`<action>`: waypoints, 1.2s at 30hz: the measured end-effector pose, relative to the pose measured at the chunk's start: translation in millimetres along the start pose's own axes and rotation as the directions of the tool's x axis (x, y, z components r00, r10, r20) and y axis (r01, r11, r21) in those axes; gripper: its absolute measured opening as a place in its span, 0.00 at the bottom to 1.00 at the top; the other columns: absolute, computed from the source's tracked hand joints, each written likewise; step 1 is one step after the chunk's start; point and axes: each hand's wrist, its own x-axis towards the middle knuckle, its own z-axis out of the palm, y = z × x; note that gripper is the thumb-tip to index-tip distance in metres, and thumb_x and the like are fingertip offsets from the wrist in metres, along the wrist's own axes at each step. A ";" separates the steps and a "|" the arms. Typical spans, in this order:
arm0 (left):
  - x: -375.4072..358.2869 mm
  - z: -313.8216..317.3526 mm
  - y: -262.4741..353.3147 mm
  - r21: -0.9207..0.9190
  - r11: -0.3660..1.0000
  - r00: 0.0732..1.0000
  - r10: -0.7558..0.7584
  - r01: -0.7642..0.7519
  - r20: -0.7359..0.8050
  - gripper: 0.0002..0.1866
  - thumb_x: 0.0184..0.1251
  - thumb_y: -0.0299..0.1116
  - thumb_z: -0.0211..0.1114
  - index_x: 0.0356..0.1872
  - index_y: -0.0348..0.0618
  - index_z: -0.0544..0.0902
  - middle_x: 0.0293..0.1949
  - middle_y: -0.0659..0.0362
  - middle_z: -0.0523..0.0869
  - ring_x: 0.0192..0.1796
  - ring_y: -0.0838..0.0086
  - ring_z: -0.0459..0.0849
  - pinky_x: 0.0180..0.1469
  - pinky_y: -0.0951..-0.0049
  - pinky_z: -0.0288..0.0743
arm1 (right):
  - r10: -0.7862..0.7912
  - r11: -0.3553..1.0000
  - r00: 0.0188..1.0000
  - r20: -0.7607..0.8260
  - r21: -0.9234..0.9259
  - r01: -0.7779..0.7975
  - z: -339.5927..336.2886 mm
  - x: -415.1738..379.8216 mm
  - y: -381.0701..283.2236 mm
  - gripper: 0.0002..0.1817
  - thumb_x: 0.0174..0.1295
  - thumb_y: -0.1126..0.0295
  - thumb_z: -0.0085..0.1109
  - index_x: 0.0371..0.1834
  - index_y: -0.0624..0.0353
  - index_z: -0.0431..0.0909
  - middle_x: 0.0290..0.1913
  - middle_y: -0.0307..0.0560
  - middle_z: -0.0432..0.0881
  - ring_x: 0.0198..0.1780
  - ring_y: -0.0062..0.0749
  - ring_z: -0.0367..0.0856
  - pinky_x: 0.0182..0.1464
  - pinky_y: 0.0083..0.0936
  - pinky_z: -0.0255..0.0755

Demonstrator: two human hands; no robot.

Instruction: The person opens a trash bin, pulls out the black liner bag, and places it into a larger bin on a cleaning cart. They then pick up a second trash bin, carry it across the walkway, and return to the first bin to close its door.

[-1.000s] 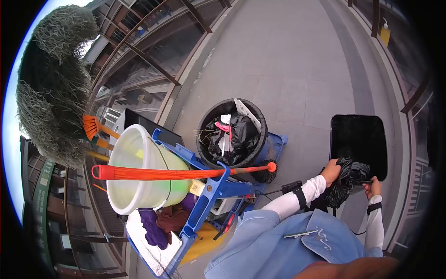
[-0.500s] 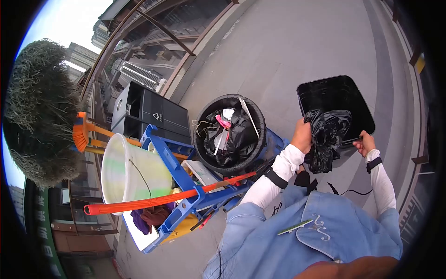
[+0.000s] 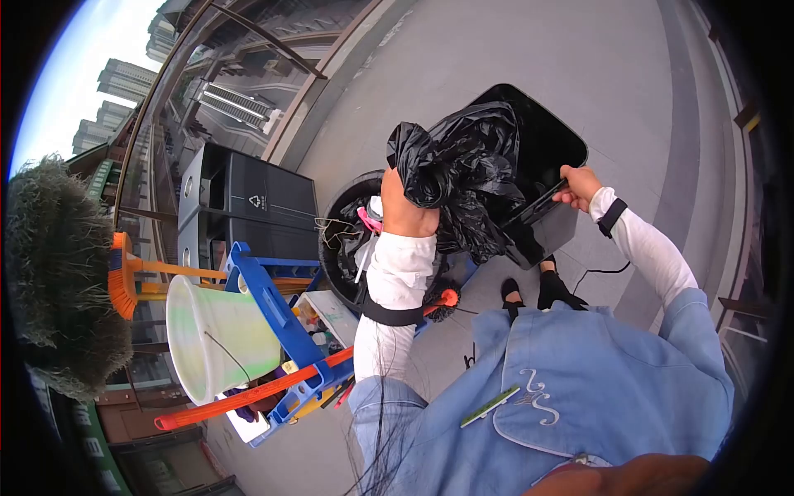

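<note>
My left hand (image 3: 405,208) is closed around the gathered top of a black garbage bag (image 3: 473,157). The bag stretches from my fist to the mouth of a black rectangular bin (image 3: 550,136), covering part of its opening. My right hand (image 3: 581,188) grips the near rim of this bin, which tilts up off the ground in front of me. Beneath my left forearm stands a round trash can (image 3: 335,198) lined with black plastic, with a pink scrap and pale litter inside. My left arm and the bag hide much of it.
A blue cleaning cart (image 3: 281,318) at the left carries a pale bucket (image 3: 215,339), an orange broom (image 3: 121,277) and a long red-orange handle (image 3: 248,397). Behind it are dark grey recycling bins (image 3: 273,198). A glass railing runs along the far left, and grey paving (image 3: 529,50) stretches ahead.
My left hand has moved left and up, drawing the bag partly out of the black bin toward the trash can. My right hand has shifted left and up with the bin, which is now more tilted.
</note>
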 end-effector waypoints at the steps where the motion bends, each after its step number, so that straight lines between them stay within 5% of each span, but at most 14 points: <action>1: 6.4 3.2 9.0 -0.011 1.000 0.999 0.025 -0.026 -0.027 0.07 0.55 0.27 0.51 0.34 0.38 0.73 0.32 0.57 0.77 0.33 0.70 0.77 0.35 0.74 0.70 | -0.022 0.999 0.999 0.037 -0.045 0.024 2.2 1.5 -14.0 0.13 0.50 0.66 0.41 0.19 0.65 0.67 0.15 0.52 0.75 0.08 0.21 0.65 0.07 0.17 0.54; 9: 31.4 40.6 118.4 0.084 0.910 0.899 0.413 -0.405 -0.143 0.06 0.52 0.29 0.54 0.32 0.41 0.75 0.32 0.57 0.79 0.35 0.68 0.77 0.41 0.69 0.72 | -0.086 0.970 0.968 0.237 -0.203 0.136 9.8 -4.8 -98.1 0.11 0.48 0.67 0.41 0.22 0.67 0.68 0.15 0.52 0.75 0.07 0.21 0.65 0.06 0.17 0.54; 15: 30.2 58.4 188.6 0.160 0.916 0.907 0.392 -0.368 -0.154 0.11 0.53 0.35 0.53 0.34 0.40 0.77 0.33 0.55 0.79 0.36 0.64 0.78 0.41 0.66 0.73 | -0.145 0.921 0.945 0.294 -0.308 0.238 45.1 -29.9 -151.5 0.10 0.50 0.69 0.41 0.25 0.68 0.66 0.15 0.55 0.75 0.07 0.22 0.66 0.07 0.19 0.53; 17: 28.2 52.7 208.9 0.436 0.719 0.822 0.562 -0.542 0.096 0.10 0.47 0.27 0.54 0.34 0.38 0.76 0.33 0.55 0.79 0.36 0.67 0.78 0.42 0.71 0.72 | -0.211 0.904 0.936 0.282 -0.309 0.297 60.6 -32.2 -164.5 0.12 0.49 0.68 0.40 0.19 0.68 0.67 0.13 0.53 0.74 0.05 0.23 0.65 0.05 0.18 0.53; 18: 26.2 52.1 215.2 0.747 0.168 0.656 0.624 -0.643 0.424 0.15 0.39 0.18 0.51 0.34 0.36 0.75 0.34 0.56 0.78 0.37 0.72 0.77 0.43 0.75 0.70 | -0.219 0.897 0.931 0.291 -0.315 0.310 65.7 -33.7 -171.6 0.11 0.49 0.68 0.41 0.22 0.68 0.66 0.14 0.54 0.74 0.06 0.23 0.65 0.06 0.19 0.53; 19: 22.0 53.2 231.1 0.839 0.029 0.698 0.570 -0.543 0.433 0.20 0.34 0.13 0.48 0.35 0.36 0.73 0.34 0.57 0.77 0.40 0.72 0.74 0.45 0.76 0.66 | -0.226 0.891 0.927 0.298 -0.322 0.321 70.4 -35.4 -179.3 0.11 0.50 0.68 0.41 0.25 0.68 0.66 0.15 0.55 0.74 0.06 0.23 0.65 0.07 0.20 0.54; 21: 15.2 57.4 254.8 0.819 -0.109 0.656 0.543 -0.564 0.524 0.20 0.32 0.14 0.47 0.34 0.36 0.73 0.33 0.57 0.77 0.39 0.72 0.74 0.44 0.77 0.66 | -0.252 0.869 0.927 0.278 -0.358 0.343 76.9 -40.9 -192.6 0.12 0.50 0.68 0.40 0.22 0.68 0.66 0.14 0.54 0.74 0.05 0.23 0.64 0.07 0.20 0.54; 22: 14.0 55.5 255.1 0.776 0.011 0.627 0.598 -0.630 0.500 0.20 0.31 0.17 0.47 0.34 0.35 0.73 0.33 0.56 0.77 0.38 0.72 0.74 0.42 0.77 0.66 | -0.254 0.861 0.928 0.274 -0.372 0.346 78.0 -43.2 -195.6 0.12 0.50 0.68 0.40 0.22 0.68 0.66 0.14 0.53 0.74 0.05 0.23 0.63 0.07 0.20 0.54; 23: 8.4 59.8 287.7 0.745 -0.549 0.638 0.428 -0.378 0.640 0.19 0.30 0.19 0.48 0.33 0.34 0.74 0.32 0.56 0.77 0.36 0.71 0.74 0.40 0.77 0.67 | -0.257 0.854 0.928 0.270 -0.387 0.349 79.2 -43.2 -197.0 0.12 0.49 0.68 0.40 0.22 0.68 0.66 0.14 0.53 0.74 0.05 0.23 0.63 0.07 0.20 0.53; 26: 11.0 55.3 327.4 0.598 -0.754 0.521 0.407 -0.273 0.750 0.18 0.31 0.22 0.50 0.32 0.35 0.75 0.30 0.54 0.78 0.33 0.68 0.76 0.37 0.75 0.67 | -0.262 0.862 0.935 0.239 -0.377 0.339 80.9 -37.8 -190.9 0.11 0.50 0.68 0.40 0.23 0.67 0.66 0.14 0.53 0.74 0.05 0.23 0.62 0.07 0.20 0.52; 33: -6.5 64.3 422.0 0.336 -0.942 0.536 0.290 0.012 0.793 0.18 0.32 0.24 0.51 0.33 0.36 0.76 0.29 0.51 0.79 0.32 0.64 0.76 0.37 0.73 0.67 | -0.215 0.901 0.959 0.185 -0.341 0.268 86.3 -26.9 -158.0 0.11 0.50 0.68 0.40 0.26 0.68 0.64 0.13 0.55 0.74 0.05 0.24 0.64 0.07 0.21 0.52; 35: -12.3 69.0 453.9 -0.115 -0.993 0.446 -0.104 -0.001 0.889 0.17 0.30 0.24 0.53 0.30 0.38 0.77 0.28 0.48 0.78 0.33 0.52 0.74 0.36 0.66 0.69 | -0.212 0.897 0.967 0.144 -0.364 0.251 90.2 -26.2 -150.7 0.11 0.50 0.68 0.41 0.26 0.68 0.64 0.13 0.56 0.73 0.06 0.25 0.65 0.07 0.21 0.52; 36: -13.4 66.0 466.8 -0.029 -0.999 0.474 -0.017 0.019 0.881 0.17 0.32 0.24 0.53 0.31 0.37 0.77 0.30 0.48 0.77 0.34 0.54 0.75 0.37 0.66 0.69 | -0.208 0.891 0.966 0.153 -0.379 0.252 89.7 -23.4 -148.5 0.11 0.50 0.69 0.41 0.25 0.68 0.64 0.12 0.55 0.73 0.07 0.28 0.68 0.07 0.22 0.53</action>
